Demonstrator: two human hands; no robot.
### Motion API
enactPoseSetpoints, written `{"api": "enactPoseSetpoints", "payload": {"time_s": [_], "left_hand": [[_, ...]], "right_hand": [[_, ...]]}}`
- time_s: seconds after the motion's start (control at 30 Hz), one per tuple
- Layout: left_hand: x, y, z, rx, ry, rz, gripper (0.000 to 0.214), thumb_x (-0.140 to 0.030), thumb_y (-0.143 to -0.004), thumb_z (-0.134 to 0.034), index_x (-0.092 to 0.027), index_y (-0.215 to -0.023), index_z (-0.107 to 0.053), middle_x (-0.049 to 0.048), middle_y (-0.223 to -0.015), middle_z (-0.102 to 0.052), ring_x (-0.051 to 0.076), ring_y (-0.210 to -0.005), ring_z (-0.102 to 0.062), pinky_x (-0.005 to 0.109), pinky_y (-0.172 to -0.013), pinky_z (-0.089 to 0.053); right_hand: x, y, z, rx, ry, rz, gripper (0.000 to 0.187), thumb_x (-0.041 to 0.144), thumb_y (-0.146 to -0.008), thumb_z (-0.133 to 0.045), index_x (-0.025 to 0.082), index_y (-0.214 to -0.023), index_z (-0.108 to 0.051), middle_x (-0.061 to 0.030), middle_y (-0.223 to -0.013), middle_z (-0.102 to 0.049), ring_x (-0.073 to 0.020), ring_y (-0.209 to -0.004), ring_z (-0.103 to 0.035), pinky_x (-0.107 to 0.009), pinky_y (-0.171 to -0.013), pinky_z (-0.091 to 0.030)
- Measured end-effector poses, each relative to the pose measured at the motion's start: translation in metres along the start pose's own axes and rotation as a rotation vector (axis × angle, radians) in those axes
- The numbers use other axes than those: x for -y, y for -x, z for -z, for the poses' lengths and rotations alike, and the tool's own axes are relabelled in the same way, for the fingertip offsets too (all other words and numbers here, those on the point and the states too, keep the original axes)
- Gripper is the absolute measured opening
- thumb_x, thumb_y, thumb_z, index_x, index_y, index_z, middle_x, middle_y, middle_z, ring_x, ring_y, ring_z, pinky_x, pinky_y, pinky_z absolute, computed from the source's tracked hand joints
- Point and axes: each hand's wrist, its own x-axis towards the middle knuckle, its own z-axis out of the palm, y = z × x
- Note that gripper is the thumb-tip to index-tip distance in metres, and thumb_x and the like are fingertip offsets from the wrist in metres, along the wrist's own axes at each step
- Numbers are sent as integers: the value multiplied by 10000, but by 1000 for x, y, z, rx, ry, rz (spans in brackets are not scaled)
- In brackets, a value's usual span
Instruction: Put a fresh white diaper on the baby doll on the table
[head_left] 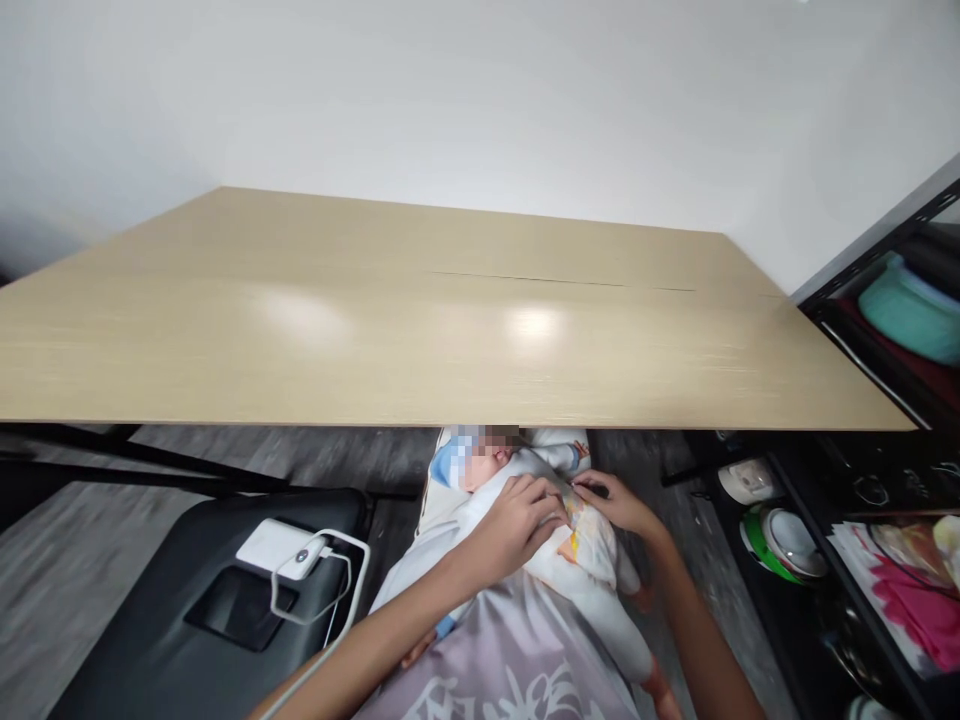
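A small person in a white garment [581, 575] with an orange and yellow print lies across my lap, wearing a blue and white cap [448, 462]. My left hand [525, 515] rests over the chest, its fingers curled and closed on the cloth; the fingertips are partly hidden. At the far side of the chest, my right hand [611, 500] pinches the garment between thumb and fingers. The two hands are a short way apart. Beneath the small person, my light purple shirt [517, 650] shows white lettering.
A wide wooden tabletop [420, 340] spans the view just beyond my hands. On the left, a black padded seat [150, 600] carries a white power bank [279, 548] with a cable and a dark phone [240, 608]. Black shelving [810, 500] with household items stands on the right.
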Motion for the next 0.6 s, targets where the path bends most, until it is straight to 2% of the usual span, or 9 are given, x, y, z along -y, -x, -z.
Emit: {"api": "enactPoseSetpoints", "payload": {"time_s": [0.23, 0.43, 0.6], "left_hand": [[7, 9, -1, -58, -25, -102, 204, -274, -1108, -580, -287, -1196, -763, 40, -1134, -741, 215, -972, -597, 374, -877, -427], [6, 7, -1, -63, -25, -78, 326, -298, -1106, -580, -312, -1414, -684, 62, -1192, -748, 229, -1027, -630, 389, -901, -482], [5, 5, 1, -55, 21, -28, 263, -353, -1099, -593, -267, -1315, -715, 84, -1216, -739, 251, -1080, -645, 408, -943, -498]], "right_hand": [[-12, -12, -2, -26, -15, -5, 453, 665, -954, -686, 223, -954, -784, -79, -931, -801, -260, -904, -737, -413, -867, -572], [-21, -12, -8, -70, -27, -3, 421, 645, -946, -702, 232, -960, -779, -74, -954, -793, -260, -918, -731, -415, -885, -571], [-25, -8, -8, -122, -18, -14, 423, 644, -941, -697, 229, -961, -775, -70, -959, -792, -253, -928, -723, -406, -888, -570]]}}
